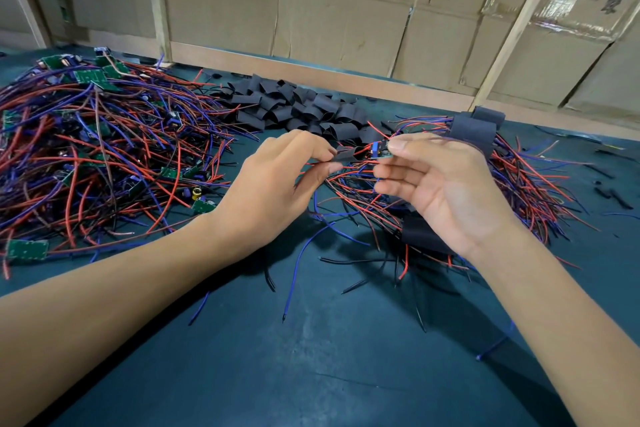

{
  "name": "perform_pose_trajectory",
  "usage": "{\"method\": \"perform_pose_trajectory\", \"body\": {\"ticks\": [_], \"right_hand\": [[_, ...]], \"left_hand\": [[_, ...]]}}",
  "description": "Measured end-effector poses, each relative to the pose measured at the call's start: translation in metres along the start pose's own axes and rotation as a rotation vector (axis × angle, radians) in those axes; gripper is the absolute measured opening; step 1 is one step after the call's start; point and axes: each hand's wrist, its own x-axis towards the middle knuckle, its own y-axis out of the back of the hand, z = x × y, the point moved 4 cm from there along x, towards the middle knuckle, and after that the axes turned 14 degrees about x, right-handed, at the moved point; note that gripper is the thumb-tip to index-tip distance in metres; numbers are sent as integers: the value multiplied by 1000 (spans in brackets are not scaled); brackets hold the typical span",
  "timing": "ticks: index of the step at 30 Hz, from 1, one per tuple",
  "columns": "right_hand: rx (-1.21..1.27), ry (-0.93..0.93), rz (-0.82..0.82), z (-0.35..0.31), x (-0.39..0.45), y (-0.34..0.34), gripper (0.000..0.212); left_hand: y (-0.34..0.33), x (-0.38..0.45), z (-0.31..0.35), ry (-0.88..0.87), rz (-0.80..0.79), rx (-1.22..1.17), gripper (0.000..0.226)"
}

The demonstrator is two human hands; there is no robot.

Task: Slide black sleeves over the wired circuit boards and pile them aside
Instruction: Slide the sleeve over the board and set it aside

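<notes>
While the left hand [277, 180] pinches a black sleeve [346, 153] and the right hand [440, 184] pinches a circuit board [382, 150], loose wires [349, 180] may snag the sleeve's mouth.

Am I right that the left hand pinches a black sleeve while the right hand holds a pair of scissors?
Not quite. In the head view the left hand does pinch a black sleeve, but the right hand holds a small wired circuit board, not scissors.
</notes>
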Motion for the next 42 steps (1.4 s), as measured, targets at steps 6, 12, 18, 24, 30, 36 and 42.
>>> {"method": "perform_pose_trajectory", "body": {"ticks": [6, 12, 18, 24, 30, 36, 42], "right_hand": [[12, -61, 31, 4, -2, -1, 22], [91, -124, 42, 9, -4, -3, 9], [59, -130, 54, 12, -4, -5, 11], [139, -212, 96, 14, -5, -5, 14], [210, -289, 99, 18, -6, -7, 7], [221, -279, 80, 18, -6, -8, 8], [200, -258, 76, 16, -6, -8, 7]], "left_hand": [[1, -1, 3, 1, 16, 11, 14], [1, 0, 9, -50, 41, 32, 15], [4, 0, 8, -22, 58, -1, 14], [5, 1, 12, -94, 91, 8, 12], [6, 2, 12, -110, 105, -11, 20], [6, 2, 13, -100, 108, -24, 17], [2, 1, 12, -70, 44, -58, 13]]}}
